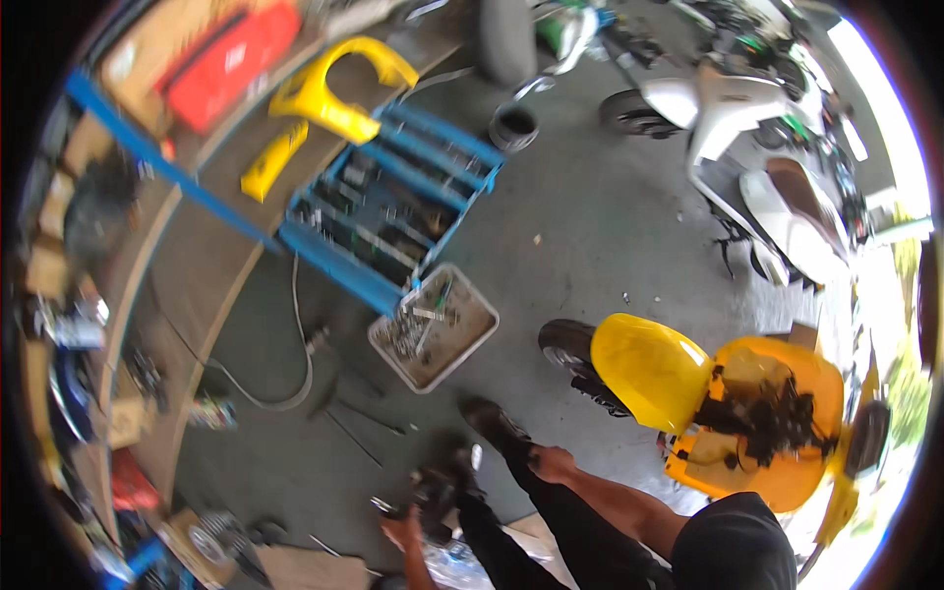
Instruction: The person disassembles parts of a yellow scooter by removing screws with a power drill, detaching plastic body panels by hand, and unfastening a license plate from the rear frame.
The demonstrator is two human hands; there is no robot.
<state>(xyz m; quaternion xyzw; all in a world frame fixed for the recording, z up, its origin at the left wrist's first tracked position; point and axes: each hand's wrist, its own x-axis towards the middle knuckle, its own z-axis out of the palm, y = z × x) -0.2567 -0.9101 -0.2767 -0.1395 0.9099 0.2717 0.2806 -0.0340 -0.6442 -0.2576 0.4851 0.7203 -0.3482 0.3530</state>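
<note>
My left hand (401,531) is low in the picture, its fingers closed against a dark metal part (430,495) with a shiny end. Blur hides what kind of part it is. My right hand (556,464) lies curled on my dark-trousered leg, and no object shows in it. Ahead of my shoes (492,423) sits a pale, rectangular tray (454,379) with several metal tools and small parts in it. A blue tool cart (344,264) with tools in its open compartments stands just beyond the tray.
On the right is a yellow scooter (649,369) with its inner parts exposed; a white scooter (733,123) stands farther back. Yellow body panels (334,93) lie near a workbench (211,226) along the left. A hose (295,388) curves over the floor, and a dark bucket (513,128) stands behind the cart.
</note>
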